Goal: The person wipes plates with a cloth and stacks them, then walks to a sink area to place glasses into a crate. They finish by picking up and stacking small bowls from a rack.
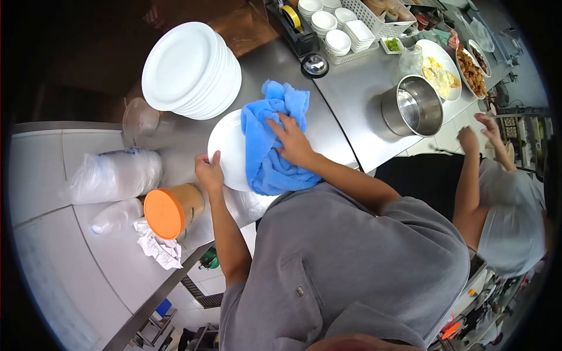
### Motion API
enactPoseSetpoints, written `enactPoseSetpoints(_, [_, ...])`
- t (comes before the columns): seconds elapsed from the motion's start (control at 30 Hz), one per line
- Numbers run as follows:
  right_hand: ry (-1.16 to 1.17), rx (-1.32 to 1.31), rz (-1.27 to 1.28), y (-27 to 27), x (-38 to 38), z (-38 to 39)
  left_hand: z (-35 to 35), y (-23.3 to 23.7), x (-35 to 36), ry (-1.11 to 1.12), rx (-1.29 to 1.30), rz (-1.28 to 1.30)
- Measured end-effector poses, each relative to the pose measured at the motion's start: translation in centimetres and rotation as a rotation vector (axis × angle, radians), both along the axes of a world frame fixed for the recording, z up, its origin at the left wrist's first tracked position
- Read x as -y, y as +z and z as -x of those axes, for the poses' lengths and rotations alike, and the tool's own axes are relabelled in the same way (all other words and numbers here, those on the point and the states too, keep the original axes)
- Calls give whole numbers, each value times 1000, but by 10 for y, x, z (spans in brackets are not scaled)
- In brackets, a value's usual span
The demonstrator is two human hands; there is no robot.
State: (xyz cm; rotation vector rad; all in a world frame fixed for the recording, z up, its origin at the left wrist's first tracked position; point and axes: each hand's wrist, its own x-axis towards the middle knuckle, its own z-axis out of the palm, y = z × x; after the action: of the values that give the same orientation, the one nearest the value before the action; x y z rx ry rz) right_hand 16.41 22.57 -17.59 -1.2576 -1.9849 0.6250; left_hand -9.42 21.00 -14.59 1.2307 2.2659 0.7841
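Note:
A white plate (225, 146) lies at the front of the steel counter, partly covered by a crumpled blue cloth (263, 149). My left hand (209, 169) grips the plate's left edge, thumb on top. Pressed onto the cloth is my right hand (291, 140), its fingers spread over the fabric. Just behind the plate, a tall stack of white plates (181, 67) stands on the counter. What lies beneath the cloth is hidden.
An orange-lidded tub (164, 213), plastic-wrapped items (117, 175) and crumpled paper (159, 247) are at the left. A steel pot (413, 106), a bell (315, 65) and small dishes (338, 41) stand right. Another person (509, 216) is at the far right.

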Motion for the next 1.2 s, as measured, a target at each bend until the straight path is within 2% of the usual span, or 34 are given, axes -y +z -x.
enactPoseSetpoints(0.03, [-9,-60,25,-5,-4,3,3,-1,1,2,-12,-5])
enactPoseSetpoints(0.1, [-38,-108,26,-2,-16,2,-5,4,2,-56,80,-374])
enactPoseSetpoints(0.13, [-72,-146,43,-1,-20,-1,-7,6,4,-46,73,-377])
enactPoseSetpoints(0.2, [-29,-218,59,11,-43,-7,-32,60,1,-250,446,-324])
enactPoseSetpoints(0.23, [4,-288,79,25,-53,-11,-41,78,2,-241,440,-333])
enactPoseSetpoints(0.27, [90,-239,-106,53,-61,-18,-49,95,2,-318,498,-282])
enactPoseSetpoints(0.3, [104,-240,-111,92,-65,-20,-53,110,2,-392,557,-228])
enactPoseSetpoints(0.33, [318,-74,-192,132,-64,-23,-53,122,-2,-625,300,-249])
enactPoseSetpoints(0.37, [532,94,-266,159,-62,-26,-54,123,-4,-608,306,-245])
enactPoseSetpoints(0.43, [483,118,-218,183,-61,-38,-57,122,-4,-833,50,-615])
enactPoseSetpoints(0.47, [408,137,-188,187,-61,-46,-61,129,-2,-829,51,-614])
enactPoseSetpoints(0.5, [408,138,-188,182,-57,-54,-68,140,-1,-602,265,-646])
enactPoseSetpoints(0.57, [56,-707,242,155,-40,-66,-82,155,-1,-129,680,-690])
enactPoseSetpoints(0.6, [-286,-804,274,105,-28,-38,-82,140,-3,-8,766,-795])
enactPoseSetpoints(0.67, [-236,-1433,702,109,25,-11,-93,116,0,101,852,-802])
enactPoseSetpoints(0.7, [-306,-1735,892,112,52,2,-97,107,2,194,931,-820])
enactPoseSetpoints(0.73, [-283,-1806,966,112,51,-2,-95,101,7,184,1032,-747])
enactPoseSetpoints(0.77, [-212,-1779,996,110,41,-17,-93,100,14,176,1022,-743])
enactPoseSetpoints(0.83, [-79,-1708,1029,107,36,-32,-94,99,26,162,1248,-404])
enactPoseSetpoints(0.97, [166,-1523,1076,102,47,-31,-105,77,36,105,1410,-265])
enactPoseSetpoints(1.03, [251,-1435,1088,99,51,-29,-90,74,27,160,1230,-397])
enactPoseSetpoints(1.13, [346,-1302,1058,97,46,-40,-50,116,13,239,886,-491])
enactPoseSetpoints(1.2, [402,-1230,1011,96,37,-51,-20,135,3,335,953,-548])
